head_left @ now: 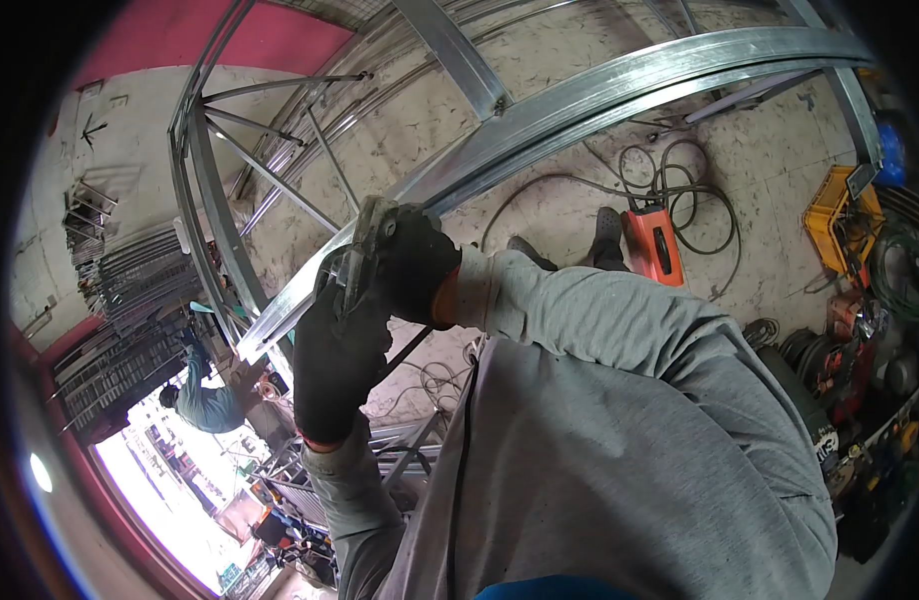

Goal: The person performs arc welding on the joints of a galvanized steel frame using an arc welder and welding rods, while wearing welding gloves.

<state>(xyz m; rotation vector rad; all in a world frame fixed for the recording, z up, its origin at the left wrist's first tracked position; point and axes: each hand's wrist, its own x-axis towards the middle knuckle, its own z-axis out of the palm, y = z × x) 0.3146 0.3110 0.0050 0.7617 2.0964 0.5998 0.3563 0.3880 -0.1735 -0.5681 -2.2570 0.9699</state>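
Both hands (415, 262) hold a tool (357, 262) by the metal beam (620, 95), floor (410, 130) beyond its edge

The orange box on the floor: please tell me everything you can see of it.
The orange box has a smooth-looking casing, maybe plastic or painted metal, with a long dark handle on its upper face. It rests on the pale floor beside the person's shoes. Dark cables loop beyond its far end. Whether it runs cannot be told.

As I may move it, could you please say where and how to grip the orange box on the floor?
Probably by the dark, handle-like strip on the orange box, from above: it runs lengthwise, facing up; cables crowd one end.
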